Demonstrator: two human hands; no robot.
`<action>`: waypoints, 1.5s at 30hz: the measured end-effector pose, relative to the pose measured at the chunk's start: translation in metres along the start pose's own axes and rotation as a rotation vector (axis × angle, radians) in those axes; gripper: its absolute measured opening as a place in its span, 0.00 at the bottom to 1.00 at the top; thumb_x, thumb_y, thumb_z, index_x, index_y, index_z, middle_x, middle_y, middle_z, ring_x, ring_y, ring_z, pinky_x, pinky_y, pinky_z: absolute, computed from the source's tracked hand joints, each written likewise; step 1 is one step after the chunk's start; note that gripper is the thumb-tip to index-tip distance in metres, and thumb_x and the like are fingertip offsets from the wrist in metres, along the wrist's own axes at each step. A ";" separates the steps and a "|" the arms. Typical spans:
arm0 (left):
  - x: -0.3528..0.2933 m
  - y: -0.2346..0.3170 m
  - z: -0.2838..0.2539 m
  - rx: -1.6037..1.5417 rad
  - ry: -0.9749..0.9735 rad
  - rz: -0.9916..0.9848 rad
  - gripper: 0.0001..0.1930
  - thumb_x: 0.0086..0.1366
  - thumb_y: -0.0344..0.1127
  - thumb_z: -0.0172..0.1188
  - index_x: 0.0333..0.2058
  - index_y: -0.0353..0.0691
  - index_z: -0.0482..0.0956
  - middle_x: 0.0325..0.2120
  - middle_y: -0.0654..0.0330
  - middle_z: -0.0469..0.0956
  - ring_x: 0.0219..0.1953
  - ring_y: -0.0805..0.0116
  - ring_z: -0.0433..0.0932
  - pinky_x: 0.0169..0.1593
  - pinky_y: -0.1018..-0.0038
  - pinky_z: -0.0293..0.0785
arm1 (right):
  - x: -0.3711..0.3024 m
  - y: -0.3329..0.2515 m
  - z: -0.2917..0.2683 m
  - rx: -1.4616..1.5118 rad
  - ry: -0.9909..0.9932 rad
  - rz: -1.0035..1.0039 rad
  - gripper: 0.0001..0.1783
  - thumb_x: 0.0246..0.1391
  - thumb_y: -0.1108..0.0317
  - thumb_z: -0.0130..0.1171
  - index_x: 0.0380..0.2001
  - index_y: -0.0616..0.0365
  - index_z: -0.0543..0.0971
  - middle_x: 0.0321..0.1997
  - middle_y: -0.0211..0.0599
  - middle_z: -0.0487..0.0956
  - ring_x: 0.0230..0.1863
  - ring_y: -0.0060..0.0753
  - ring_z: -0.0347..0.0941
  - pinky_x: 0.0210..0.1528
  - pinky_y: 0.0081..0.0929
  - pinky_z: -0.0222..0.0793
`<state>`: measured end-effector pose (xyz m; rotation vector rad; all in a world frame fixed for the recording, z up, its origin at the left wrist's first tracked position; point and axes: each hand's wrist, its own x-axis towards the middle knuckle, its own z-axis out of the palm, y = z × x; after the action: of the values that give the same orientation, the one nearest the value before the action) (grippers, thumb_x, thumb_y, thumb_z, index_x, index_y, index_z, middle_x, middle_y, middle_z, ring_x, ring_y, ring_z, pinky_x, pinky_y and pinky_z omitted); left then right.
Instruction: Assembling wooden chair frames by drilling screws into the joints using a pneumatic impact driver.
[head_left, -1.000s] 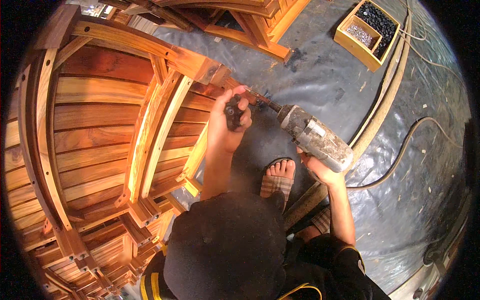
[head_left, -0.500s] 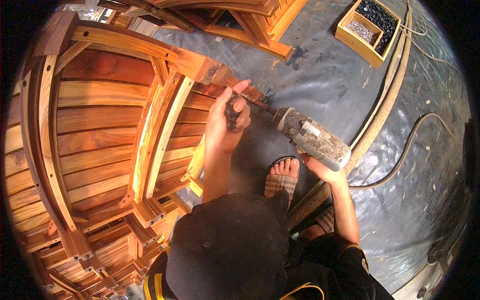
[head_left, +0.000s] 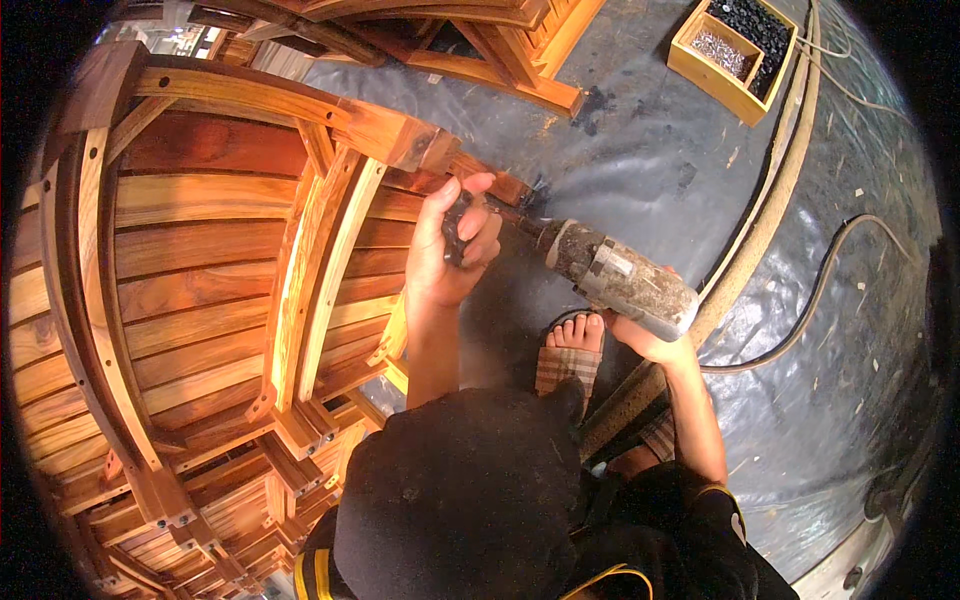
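Note:
My right hand is wrapped round a worn, dirt-spotted power drill; its grip is mostly hidden under the body. The dark bit points up and left at the end of a wooden beam. Close to the bit's tip, my left hand is closed with curled fingers round small black pieces, whose exact kind I cannot make out. Its thumb and forefinger are near the beam's end. Whether a screw sits on the bit is too small to tell. The beam belongs to a slatted wooden furniture frame on my left.
A wooden box at the far right holds small black pieces and, in an inner compartment, silvery screws. Another wooden frame stands at the top. A thick hose and a thin cable cross the dark sheeted floor. My sandalled foot is below the drill.
My left hand's forefinger has curled and dropped slightly, and the black pieces in that hand show differently. The drill has shifted a little to the left, still aimed at the beam's end.

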<state>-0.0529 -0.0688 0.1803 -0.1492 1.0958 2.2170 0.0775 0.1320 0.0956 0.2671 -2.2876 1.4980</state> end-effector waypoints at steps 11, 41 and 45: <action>0.028 -0.048 -0.057 0.281 0.237 -0.219 0.12 0.64 0.43 0.48 0.27 0.42 0.67 0.14 0.66 0.65 0.11 0.76 0.60 0.15 0.80 0.54 | -0.003 0.006 -0.034 0.748 0.084 0.615 0.19 0.37 0.82 0.55 0.38 0.62 0.77 0.34 0.32 0.78 0.35 0.22 0.73 0.35 0.19 0.69; 0.049 -0.190 -0.065 1.767 0.074 -0.025 0.18 0.60 0.46 0.52 0.26 0.32 0.74 0.23 0.41 0.75 0.29 0.40 0.75 0.33 0.53 0.71 | 0.017 -0.005 -0.027 0.660 0.106 0.667 0.17 0.34 0.81 0.52 0.33 0.64 0.75 0.30 0.28 0.77 0.34 0.18 0.69 0.38 0.17 0.65; 0.047 -0.190 -0.062 1.750 0.098 -0.036 0.19 0.60 0.46 0.52 0.26 0.32 0.74 0.23 0.41 0.75 0.29 0.40 0.75 0.33 0.54 0.71 | 0.018 -0.006 -0.030 0.647 0.111 0.667 0.16 0.35 0.81 0.51 0.33 0.64 0.75 0.29 0.28 0.76 0.33 0.18 0.69 0.37 0.17 0.65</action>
<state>0.0137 -0.0082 -0.0042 0.4656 2.5346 0.5803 0.0700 0.1580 0.1185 -0.4501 -1.8096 2.4868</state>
